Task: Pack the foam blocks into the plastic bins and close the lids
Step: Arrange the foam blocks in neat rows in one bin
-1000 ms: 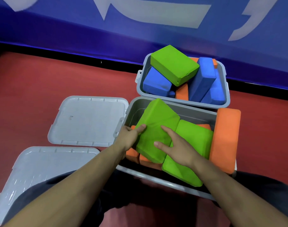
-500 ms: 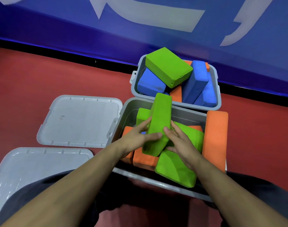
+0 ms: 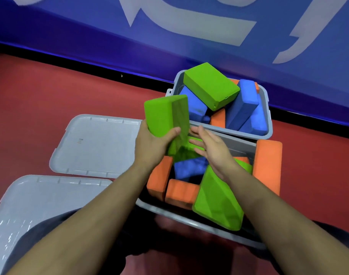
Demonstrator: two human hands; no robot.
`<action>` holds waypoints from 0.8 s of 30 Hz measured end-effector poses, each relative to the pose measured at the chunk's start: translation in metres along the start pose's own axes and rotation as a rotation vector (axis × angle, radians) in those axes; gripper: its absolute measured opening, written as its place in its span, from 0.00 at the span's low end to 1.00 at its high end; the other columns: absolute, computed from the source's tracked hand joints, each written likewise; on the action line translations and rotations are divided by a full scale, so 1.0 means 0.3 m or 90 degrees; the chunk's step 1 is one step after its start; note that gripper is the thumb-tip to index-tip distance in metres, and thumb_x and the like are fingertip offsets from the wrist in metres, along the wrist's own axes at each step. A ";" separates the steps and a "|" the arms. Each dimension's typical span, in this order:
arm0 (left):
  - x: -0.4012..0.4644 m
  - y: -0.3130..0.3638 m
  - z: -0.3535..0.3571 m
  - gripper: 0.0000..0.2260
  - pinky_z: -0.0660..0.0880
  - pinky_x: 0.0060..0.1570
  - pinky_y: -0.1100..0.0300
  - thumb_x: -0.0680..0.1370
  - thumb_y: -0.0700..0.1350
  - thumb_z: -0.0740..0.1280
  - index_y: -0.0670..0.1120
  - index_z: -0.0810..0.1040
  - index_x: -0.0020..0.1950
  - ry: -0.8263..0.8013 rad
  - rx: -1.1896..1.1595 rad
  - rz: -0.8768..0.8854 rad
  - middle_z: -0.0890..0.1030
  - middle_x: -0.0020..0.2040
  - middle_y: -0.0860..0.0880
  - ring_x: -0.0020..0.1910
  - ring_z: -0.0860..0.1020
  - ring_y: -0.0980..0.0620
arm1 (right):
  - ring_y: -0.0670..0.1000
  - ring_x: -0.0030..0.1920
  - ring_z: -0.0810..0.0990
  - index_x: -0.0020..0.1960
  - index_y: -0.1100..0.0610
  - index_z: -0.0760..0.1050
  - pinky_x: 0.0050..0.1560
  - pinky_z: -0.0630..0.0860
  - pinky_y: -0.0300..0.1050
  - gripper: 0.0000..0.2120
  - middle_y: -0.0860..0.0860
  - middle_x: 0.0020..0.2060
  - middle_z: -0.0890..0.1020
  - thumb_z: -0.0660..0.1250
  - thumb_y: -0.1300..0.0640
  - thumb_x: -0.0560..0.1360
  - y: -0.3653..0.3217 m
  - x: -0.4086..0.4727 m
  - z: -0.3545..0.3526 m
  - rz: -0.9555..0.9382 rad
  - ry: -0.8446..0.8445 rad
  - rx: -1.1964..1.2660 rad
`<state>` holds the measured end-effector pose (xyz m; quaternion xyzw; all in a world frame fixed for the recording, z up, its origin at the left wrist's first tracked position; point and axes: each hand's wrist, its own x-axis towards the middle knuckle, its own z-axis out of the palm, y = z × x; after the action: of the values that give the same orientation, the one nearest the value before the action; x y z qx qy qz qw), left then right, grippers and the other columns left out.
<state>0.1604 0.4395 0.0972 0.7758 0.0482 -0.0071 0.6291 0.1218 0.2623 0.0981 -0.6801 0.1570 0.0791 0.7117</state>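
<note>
My left hand (image 3: pixel 152 144) grips a green foam block (image 3: pixel 166 116) and holds it lifted above the near grey bin (image 3: pixel 191 219). Just right of the block, my right hand (image 3: pixel 210 151) is open with its fingers straight, over the bin. Inside the near bin lie orange blocks (image 3: pixel 179 192), a blue block (image 3: pixel 189 167) and a tilted green block (image 3: pixel 217 203). A tall orange block (image 3: pixel 267 165) stands at its right side. The far grey bin (image 3: pixel 268 116) holds blue blocks (image 3: pixel 243 104), an orange one and a green block (image 3: pixel 210 85) on top.
Two grey lids lie upside down on the red floor to the left: one (image 3: pixel 96 143) beside the near bin, another (image 3: pixel 36 207) closer to me. A blue wall with white lettering (image 3: pixel 189 22) runs behind the bins.
My left hand has raised the green block up and to the left, out of the near bin. My right hand has let go of it and opened. A blue block underneath now shows.
</note>
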 end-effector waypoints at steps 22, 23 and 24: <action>0.104 0.026 -0.073 0.12 0.81 0.58 0.45 0.75 0.46 0.77 0.47 0.83 0.57 0.028 -0.277 -0.096 0.87 0.53 0.50 0.53 0.85 0.52 | 0.62 0.72 0.63 0.76 0.47 0.63 0.63 0.76 0.59 0.49 0.56 0.74 0.54 0.80 0.37 0.61 0.457 0.076 0.119 0.094 -0.281 -1.054; 0.103 0.023 -0.073 0.12 0.81 0.58 0.45 0.75 0.46 0.77 0.46 0.83 0.57 0.026 -0.276 -0.099 0.87 0.53 0.50 0.53 0.85 0.52 | 0.62 0.71 0.64 0.76 0.48 0.63 0.62 0.76 0.60 0.48 0.56 0.74 0.53 0.80 0.37 0.62 0.460 0.075 0.120 0.088 -0.278 -1.060; 0.102 0.021 -0.074 0.12 0.81 0.58 0.45 0.75 0.46 0.77 0.46 0.83 0.57 0.023 -0.275 -0.103 0.87 0.52 0.50 0.53 0.85 0.52 | 0.62 0.70 0.65 0.75 0.49 0.64 0.61 0.77 0.59 0.47 0.56 0.74 0.54 0.80 0.38 0.63 0.460 0.076 0.120 0.080 -0.275 -1.059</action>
<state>0.1903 0.4618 0.1057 0.6168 0.1216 -0.0332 0.7770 0.1024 0.3043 -0.0386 -0.9406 -0.0534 0.3351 -0.0094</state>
